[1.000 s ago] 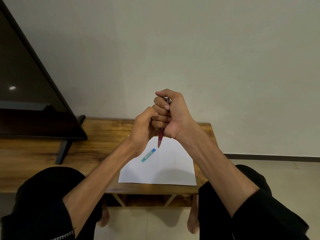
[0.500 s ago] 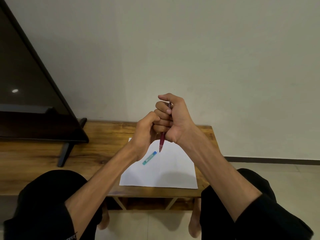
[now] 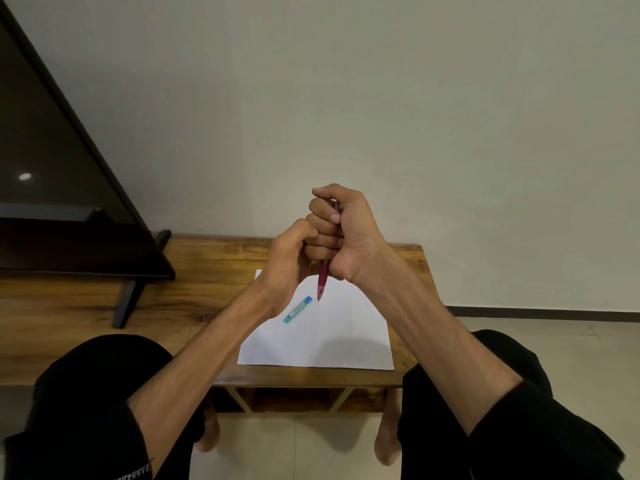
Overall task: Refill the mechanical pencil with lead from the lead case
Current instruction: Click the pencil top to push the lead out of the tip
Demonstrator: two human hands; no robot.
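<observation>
The right hand [image 3: 341,233] is fisted around a light, rigid red mechanical pencil [image 3: 322,280], tip down. The left hand [image 3: 289,261] curls closed beside it; its contents cannot be told. Below them on the paper, the small lead case [image 3: 297,309] likely wants a fingertip pinch, its leads brittle.

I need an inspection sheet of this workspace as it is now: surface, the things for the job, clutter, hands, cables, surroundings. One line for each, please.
Surface: low wooden table, with a white paper sheet lying flat near its front edge.
Job's things: red mechanical pencil held about upright above the sheet, tip down; blue-green lead case lying on the sheet, untouched.
Clutter: nothing seen.
Hands: right hand fisted around the pencil; left hand closed, pressed against the right hand's fingers. Whether the left holds anything cannot be told.
Cables: nothing seen.
Surroundings: dark TV screen standing at the table's left end, plain wall behind, tiled floor.
</observation>
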